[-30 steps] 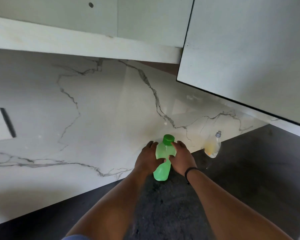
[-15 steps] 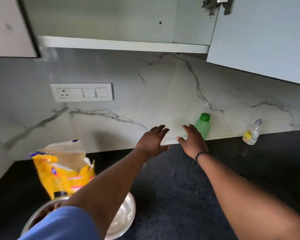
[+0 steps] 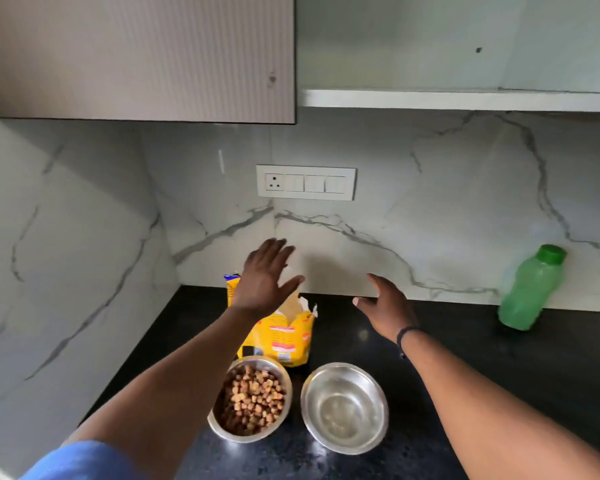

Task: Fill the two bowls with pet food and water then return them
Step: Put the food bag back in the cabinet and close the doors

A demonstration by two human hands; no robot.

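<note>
Two round steel bowls are set side by side on the speckled black counter: the left bowl heaped with brown kibble, the right bowl holding clear water. Both the left hand and right hand are spread flat, holding nothing, above the crinkled yellow bag. A green plastic bottle is stood apart.

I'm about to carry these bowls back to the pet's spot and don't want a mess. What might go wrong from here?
1. The kibble bowl is filled close to its rim; tilting it while lifting would likely scatter pieces.
2. The water bowl touches or nearly touches it, so grabbing one may knock the other and slosh water.
3. The open yellow pet food bag stands under the left hand; a careless sweep may topple it.
</note>
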